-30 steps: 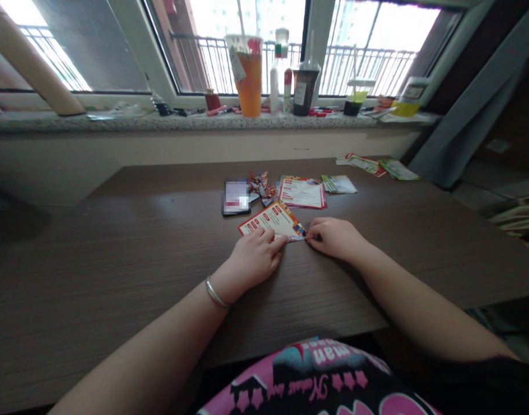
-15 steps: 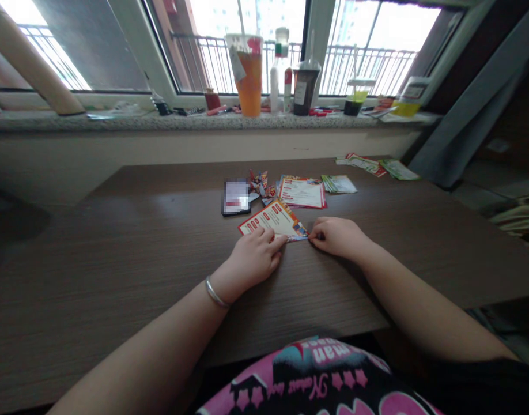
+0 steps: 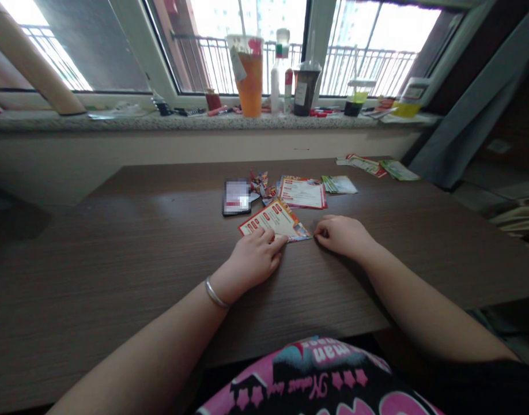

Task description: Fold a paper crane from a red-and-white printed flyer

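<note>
A printed paper sheet [image 3: 276,219] with a red border, one edge folded over, lies at a slant on the table. My left hand [image 3: 256,256] rests on its lower edge with the fingers extended, pressing it down; a silver bangle circles that wrist. Just right of the sheet's pointed corner is my right hand [image 3: 344,235], its thumb and fingers pinched together and a small gap away from the paper. I see nothing between those fingertips. Behind the sheet are a stack of similar printed sheets [image 3: 302,193] and a small heap of folded colourful paper pieces [image 3: 261,184].
A phone [image 3: 236,197] lies left of the papers. Green-edged papers [image 3: 340,184] are to the right, with more leaflets [image 3: 363,164] at the back corner. On the windowsill [image 3: 161,121] stand an orange drink cup [image 3: 250,83], a dark cup [image 3: 305,89] and bottles.
My right hand has moved slightly right, off the corner of the folded sheet. My left hand stays on the paper.
</note>
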The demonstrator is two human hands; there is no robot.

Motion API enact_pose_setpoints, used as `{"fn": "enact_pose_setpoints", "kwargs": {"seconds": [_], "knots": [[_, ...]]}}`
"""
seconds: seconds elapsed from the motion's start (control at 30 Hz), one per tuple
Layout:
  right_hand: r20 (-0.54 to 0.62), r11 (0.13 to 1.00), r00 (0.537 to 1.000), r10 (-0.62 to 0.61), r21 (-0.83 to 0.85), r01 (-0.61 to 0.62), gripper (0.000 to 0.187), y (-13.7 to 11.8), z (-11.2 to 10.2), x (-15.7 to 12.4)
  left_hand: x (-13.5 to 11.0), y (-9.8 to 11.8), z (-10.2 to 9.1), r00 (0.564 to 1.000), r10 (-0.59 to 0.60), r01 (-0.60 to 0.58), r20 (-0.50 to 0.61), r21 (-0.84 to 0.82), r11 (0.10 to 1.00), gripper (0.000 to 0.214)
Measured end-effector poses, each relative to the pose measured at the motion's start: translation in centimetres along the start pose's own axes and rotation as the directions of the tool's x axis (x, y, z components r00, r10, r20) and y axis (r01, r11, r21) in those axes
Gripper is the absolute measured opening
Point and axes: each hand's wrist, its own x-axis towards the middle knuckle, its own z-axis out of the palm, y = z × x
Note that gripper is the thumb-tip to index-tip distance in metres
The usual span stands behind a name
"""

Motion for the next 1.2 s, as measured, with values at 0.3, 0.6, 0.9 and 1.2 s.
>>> {"fn": "enact_pose_setpoints", "kwargs": {"seconds": [0.3, 0.6, 0.9, 1.2], "knots": [[-0.24, 0.935, 0.941, -0.238, 0.204, 0.289, 0.023, -1.1, 1.3, 0.2, 0.0, 0.1, 0.0, 1.0, 0.007, -0.007, -0.007, 0.004, 1.0, 0.039], [-0.169, 0.9, 0.904, -0.393, 0.132, 0.416, 0.024, -2.1, 1.9, 0.3, 0.0, -0.1, 0.0, 0.999, 0.022, -0.021, -0.031, 0.01, 1.0, 0.037], [-0.137, 0.923, 0.918, -0.372, 0.047, 0.381, 0.028, -2.9, 1.5, 0.0, 0.3, 0.3, -0.2, 1.0, 0.02, -0.02, 0.006, 0.019, 1.0, 0.044], [-0.128, 0.935, 0.928, -0.349, 0.022, 0.354, 0.028, -3.1, 1.3, 0.0, 0.4, 0.7, 0.1, 0.999, 0.048, -0.049, 0.02, 0.084, 0.995, 0.051]]}}
